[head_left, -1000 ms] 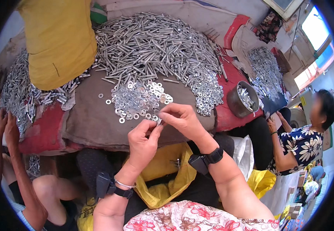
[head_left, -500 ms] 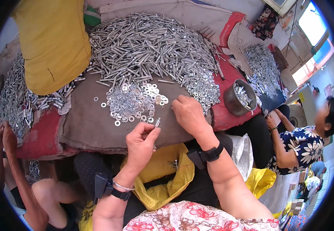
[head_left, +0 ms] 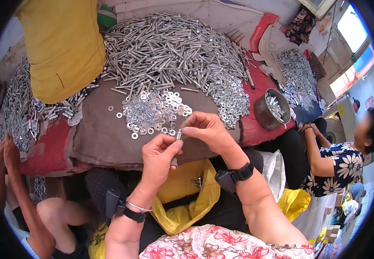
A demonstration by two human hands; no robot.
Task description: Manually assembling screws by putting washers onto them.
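Observation:
My left hand (head_left: 157, 156) is closed, pinching a short silvery metal bolt (head_left: 179, 135) upright between thumb and fingers. Its threaded top sticks out above the fingertips. At that top end my right hand (head_left: 209, 131) has its thumb and fingers pressed together; whatever they hold is too small to make out. Just beyond my hands lies a heap of flat washers (head_left: 146, 113) on a brown padded surface (head_left: 96, 129). Right of it is a pile of hex nuts (head_left: 231, 103), and behind both rises a large mound of long metal bolts (head_left: 161, 52).
Below my hands a yellow sack (head_left: 185, 220) gapes in my lap with a few bolts inside. A metal pot (head_left: 268, 113) of parts stands at right, a full yellow sack (head_left: 62, 52) at far left. People sit working on both sides, beside more bolt heaps (head_left: 297, 77).
My right hand has moved left from beside the nuts and washers to the top of the bolt in my left hand. The left hand still holds the bolt, nearly in place.

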